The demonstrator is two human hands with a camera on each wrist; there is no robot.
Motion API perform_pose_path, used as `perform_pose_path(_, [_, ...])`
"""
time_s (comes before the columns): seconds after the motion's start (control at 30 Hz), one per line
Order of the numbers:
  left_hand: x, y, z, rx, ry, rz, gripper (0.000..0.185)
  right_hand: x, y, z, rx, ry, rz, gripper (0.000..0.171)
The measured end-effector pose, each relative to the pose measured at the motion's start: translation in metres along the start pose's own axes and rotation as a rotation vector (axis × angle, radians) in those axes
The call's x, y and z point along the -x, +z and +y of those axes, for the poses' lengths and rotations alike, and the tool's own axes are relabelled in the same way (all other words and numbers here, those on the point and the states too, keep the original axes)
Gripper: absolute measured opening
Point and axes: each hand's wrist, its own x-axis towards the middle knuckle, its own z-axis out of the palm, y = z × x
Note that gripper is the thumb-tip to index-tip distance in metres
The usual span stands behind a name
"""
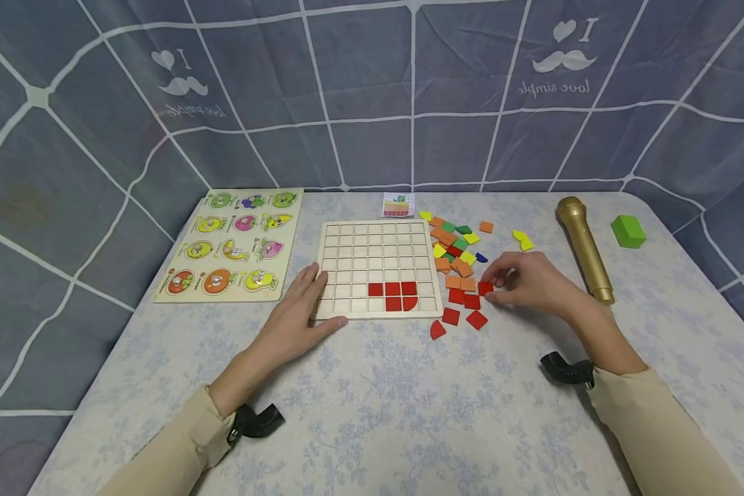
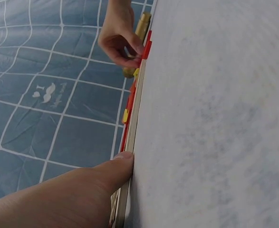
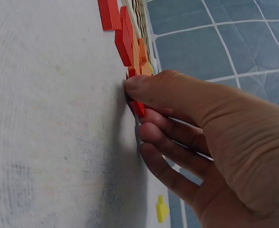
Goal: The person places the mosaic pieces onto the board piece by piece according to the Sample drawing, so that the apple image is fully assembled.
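A wooden grid board lies on the table with several red pieces set in cells of its two nearest rows, one of them with a rounded corner. My left hand rests at the board's near left corner, fingers extended along its left side and thumb against the front edge. To the right of the board, my right hand pinches a red square tile between thumb and fingers, low over the tabletop. Loose red squares and a red quarter-round piece lie close by.
Orange, green, yellow and blue pieces are heaped along the board's right side. Behind the board lies a small pattern card. A fruit-and-vegetable puzzle board is at the left; a gold microphone and a green block are at the right.
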Motion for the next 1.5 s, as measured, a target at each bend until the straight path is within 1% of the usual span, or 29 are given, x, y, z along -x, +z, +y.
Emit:
perform_pose_path(0.17, [0.000, -0.001, -0.001, 0.000, 0.006, 0.003, 0.096, 0.000, 0.000, -0.001, 0.003, 0.000, 0.016, 0.022])
perform_pose_path(0.27, [0.000, -0.001, -0.002, 0.001, 0.010, 0.007, 0.096, -0.001, 0.000, -0.004, -0.009, -0.018, 0.030, 0.023])
perform_pose_path(0.47, [0.000, 0.000, -0.002, 0.004, 0.016, 0.005, 0.095, -0.007, 0.008, -0.021, -0.036, -0.118, 0.083, 0.026])
perform_pose_path(0.57, [0.000, 0.001, -0.002, 0.004, 0.023, 0.011, 0.095, -0.013, 0.015, -0.033, -0.050, -0.160, 0.068, 0.024])
perform_pose_path(0.67, [0.000, 0.001, -0.002, 0.005, 0.022, 0.016, 0.095, -0.019, 0.023, -0.045, -0.067, -0.183, 0.038, 0.022])
perform_pose_path(0.9, [0.000, 0.001, -0.001, 0.003, 0.011, 0.005, 0.096, -0.032, 0.037, -0.077, -0.116, -0.174, -0.033, 0.023])
perform_pose_path(1.03, [0.000, 0.001, -0.001, 0.006, 0.013, 0.005, 0.096, -0.041, 0.046, -0.096, -0.119, -0.186, -0.051, 0.022])
perform_pose_path(1.3, [0.000, 0.001, -0.001, 0.007, 0.003, 0.002, 0.096, -0.056, 0.066, -0.125, -0.098, -0.244, -0.058, 0.020])
perform_pose_path(1.5, [0.000, 0.000, 0.000, 0.007, 0.004, -0.002, 0.096, -0.059, 0.076, -0.133, -0.114, -0.253, -0.017, 0.021])
